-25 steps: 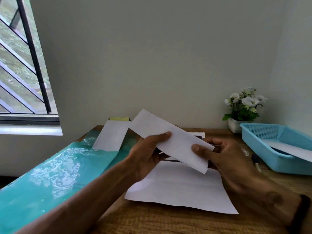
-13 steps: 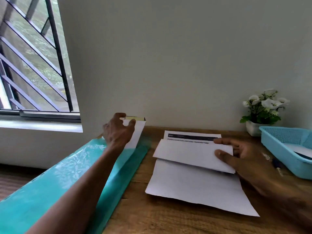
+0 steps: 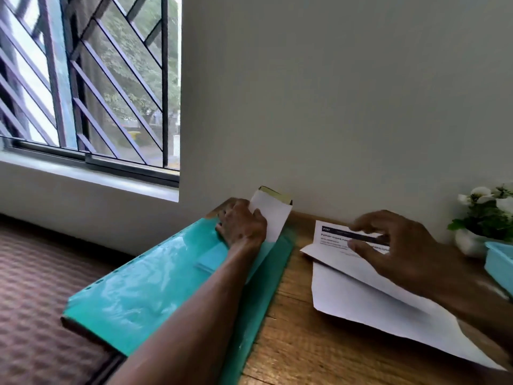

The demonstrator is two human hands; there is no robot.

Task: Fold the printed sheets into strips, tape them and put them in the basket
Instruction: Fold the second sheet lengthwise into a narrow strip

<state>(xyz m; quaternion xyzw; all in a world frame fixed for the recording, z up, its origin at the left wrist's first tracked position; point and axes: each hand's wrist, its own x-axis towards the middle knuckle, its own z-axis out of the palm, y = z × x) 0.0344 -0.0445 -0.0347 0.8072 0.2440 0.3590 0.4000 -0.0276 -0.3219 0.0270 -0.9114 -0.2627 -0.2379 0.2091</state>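
The folded white printed strip (image 3: 358,254) is being pinned flat under the spread right hand (image 3: 410,254), over loose white sheets (image 3: 369,304). Left of it, a white paper piece (image 3: 273,218) on the teal plastic folder (image 3: 155,290) is being pinched by the left hand (image 3: 243,226), seemingly for taping; that piece should be brought across next. The blue plastic basket (image 3: 498,262) is sitting right of the hands.

A person's two bare arms reach forward. The left hand (image 3: 242,224) is stretched far out to the left, back of the hand up, fingers curled downward — the forearm runs diagonally from the bottom edge. The right hand (image 3: 399,245) hovers low on the right, fingers spread and pointing left.
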